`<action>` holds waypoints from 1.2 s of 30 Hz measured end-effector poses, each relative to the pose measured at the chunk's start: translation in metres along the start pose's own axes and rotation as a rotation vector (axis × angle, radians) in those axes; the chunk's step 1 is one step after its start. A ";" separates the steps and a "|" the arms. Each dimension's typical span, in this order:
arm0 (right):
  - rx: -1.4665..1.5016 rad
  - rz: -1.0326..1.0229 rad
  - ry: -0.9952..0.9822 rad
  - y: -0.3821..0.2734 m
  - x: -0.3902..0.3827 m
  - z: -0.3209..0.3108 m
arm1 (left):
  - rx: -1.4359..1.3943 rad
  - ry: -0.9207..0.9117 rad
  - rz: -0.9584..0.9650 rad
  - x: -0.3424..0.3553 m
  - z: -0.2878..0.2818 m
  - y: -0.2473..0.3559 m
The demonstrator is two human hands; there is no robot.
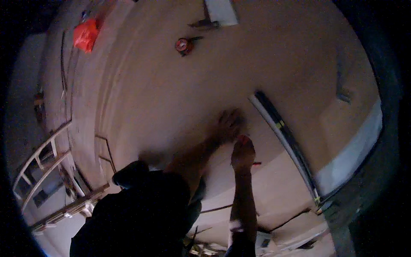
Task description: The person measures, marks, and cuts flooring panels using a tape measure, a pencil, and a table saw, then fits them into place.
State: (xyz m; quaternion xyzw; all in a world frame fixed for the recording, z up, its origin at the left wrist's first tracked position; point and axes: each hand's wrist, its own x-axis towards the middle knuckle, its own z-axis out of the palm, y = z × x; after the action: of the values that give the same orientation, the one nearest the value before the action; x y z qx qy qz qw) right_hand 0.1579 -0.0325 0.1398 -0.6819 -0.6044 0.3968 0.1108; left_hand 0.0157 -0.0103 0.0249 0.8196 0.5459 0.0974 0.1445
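Dark clothing (132, 214) fills the lower foreground; beyond it, the left hand (231, 121) lies over the brown board (158, 90), fingers spread; the right hand (243, 154), just beside it, has its fingers closed around a red item (242, 138), too blurred to identify; long strips (286, 139) lie to the right

A wide brown surface (150, 85), floor or platform unclear, spreads through the view. From its middle, an orange-red bag (87, 36) lies toward ten o'clock, a round red tool (183, 45) near half past eleven, a hammer (207, 25) touching or just beside a white sheet (224, 13) at twelve, and long strips (284, 132) at three.
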 end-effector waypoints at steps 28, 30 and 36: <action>0.935 1.765 0.439 -0.424 -0.684 0.573 | -0.124 -1.237 0.778 -0.141 -0.155 -0.078; 1.031 1.824 0.666 -0.409 -0.637 0.628 | -0.036 -1.373 0.749 -0.153 -0.156 -0.071; 1.343 2.021 0.973 -0.495 -0.546 0.707 | 0.165 -1.550 0.622 -0.138 -0.158 -0.009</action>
State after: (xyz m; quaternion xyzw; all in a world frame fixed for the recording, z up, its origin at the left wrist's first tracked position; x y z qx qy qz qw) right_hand -0.6592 -0.6421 0.2074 -0.7163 0.5881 0.2409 0.2880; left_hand -0.0957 -0.1139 0.1694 0.7757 0.0465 -0.4981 0.3848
